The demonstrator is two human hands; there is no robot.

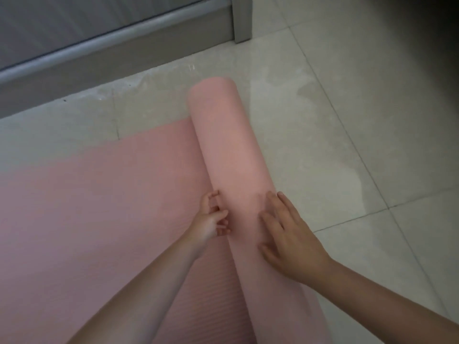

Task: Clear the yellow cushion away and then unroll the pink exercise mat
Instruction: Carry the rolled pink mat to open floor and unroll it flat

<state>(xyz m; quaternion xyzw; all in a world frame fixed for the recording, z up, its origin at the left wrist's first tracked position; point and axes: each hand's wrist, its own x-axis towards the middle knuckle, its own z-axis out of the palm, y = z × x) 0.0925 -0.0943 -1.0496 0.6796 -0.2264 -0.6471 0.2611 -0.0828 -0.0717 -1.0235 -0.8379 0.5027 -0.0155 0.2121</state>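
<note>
Left hand (211,219) curls loosely against the pink mat (231,155) roll, right hand (290,237) spread flat; uneven pushing could skew it rightward.

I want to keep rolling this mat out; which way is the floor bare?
Bare tile floor lies right of the pink roll, out to the dark corner, and beyond it up to the grey ledge. Left is covered by the unrolled mat; left hand and right hand crowd the near end.
</note>
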